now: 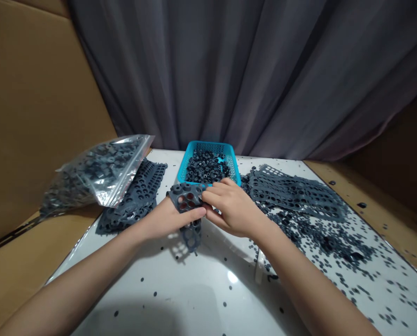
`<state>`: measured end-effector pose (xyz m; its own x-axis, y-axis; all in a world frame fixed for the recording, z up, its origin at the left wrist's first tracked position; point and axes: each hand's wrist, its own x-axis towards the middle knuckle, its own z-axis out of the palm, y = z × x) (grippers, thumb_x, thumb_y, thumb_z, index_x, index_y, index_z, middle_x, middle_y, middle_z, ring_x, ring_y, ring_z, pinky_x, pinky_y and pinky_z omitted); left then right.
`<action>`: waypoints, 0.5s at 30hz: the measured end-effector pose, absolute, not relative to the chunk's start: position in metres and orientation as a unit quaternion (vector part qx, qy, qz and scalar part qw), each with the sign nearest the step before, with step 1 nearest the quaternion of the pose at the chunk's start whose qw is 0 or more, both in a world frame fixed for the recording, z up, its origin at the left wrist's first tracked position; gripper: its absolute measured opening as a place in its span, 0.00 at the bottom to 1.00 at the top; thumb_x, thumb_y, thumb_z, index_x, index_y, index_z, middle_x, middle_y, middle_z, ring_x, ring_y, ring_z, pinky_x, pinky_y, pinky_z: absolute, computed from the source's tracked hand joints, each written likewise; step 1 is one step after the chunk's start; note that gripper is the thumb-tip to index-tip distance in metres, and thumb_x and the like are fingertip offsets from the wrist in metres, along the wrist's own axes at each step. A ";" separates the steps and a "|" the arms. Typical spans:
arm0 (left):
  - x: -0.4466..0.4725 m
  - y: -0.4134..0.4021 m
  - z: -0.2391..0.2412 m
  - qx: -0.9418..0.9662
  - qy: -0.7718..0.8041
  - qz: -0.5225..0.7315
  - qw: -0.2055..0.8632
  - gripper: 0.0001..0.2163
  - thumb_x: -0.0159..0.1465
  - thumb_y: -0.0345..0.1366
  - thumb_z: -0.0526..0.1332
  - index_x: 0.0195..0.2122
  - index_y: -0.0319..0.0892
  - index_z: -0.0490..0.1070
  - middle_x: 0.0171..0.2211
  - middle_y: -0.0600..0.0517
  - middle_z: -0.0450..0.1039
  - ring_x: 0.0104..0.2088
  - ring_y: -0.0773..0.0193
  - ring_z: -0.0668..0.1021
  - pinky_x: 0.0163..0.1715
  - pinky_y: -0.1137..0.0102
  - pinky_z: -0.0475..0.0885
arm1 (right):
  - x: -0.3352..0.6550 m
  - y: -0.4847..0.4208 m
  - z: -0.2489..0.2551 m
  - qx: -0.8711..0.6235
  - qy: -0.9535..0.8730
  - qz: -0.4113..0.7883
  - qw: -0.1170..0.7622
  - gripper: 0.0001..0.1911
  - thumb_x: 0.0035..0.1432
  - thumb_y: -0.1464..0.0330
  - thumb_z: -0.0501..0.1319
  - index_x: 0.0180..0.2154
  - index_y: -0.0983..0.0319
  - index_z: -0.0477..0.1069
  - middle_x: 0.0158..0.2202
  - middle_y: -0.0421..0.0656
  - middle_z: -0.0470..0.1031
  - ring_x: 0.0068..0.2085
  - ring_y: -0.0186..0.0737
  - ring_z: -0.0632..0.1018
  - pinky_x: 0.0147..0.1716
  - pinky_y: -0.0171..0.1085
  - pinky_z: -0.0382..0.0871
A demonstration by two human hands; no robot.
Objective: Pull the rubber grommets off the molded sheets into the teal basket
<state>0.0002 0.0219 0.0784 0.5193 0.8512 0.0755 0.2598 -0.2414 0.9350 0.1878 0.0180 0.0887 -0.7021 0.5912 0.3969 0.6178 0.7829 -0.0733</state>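
Observation:
A dark rubber sheet [190,237] with rows of round holes is draped over the fingers of my left hand [171,217], its end hanging down above the table. My left thumb presses on the sheet from the near side. My right hand [231,210] is closed at the sheet's right edge, fingertips pinched against it; whether a small piece sits between those fingertips is hidden. Just behind both hands stands a blue plastic basket [180,173] holding many small black rubber rings [208,165].
On the left, a clear zip bag [96,168] full of black pieces leans over a stack of perforated sheets [141,186]. More punched sheets [292,191] lie at right, with loose black discs [327,242] scattered across the white table [194,298]. A grey curtain [201,70] hangs behind.

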 end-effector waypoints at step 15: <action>-0.008 0.020 0.076 0.708 0.333 0.297 0.547 0.08 0.59 0.41 0.62 0.33 0.42 0.76 0.32 0.51 0.73 0.34 0.61 0.73 0.37 0.69 0.69 | 0.190 0.015 0.097 -0.299 -0.920 0.136 0.215 0.12 0.61 0.66 0.51 0.25 0.61 0.58 0.23 0.37 0.61 0.26 0.34 0.61 0.32 0.37 0.55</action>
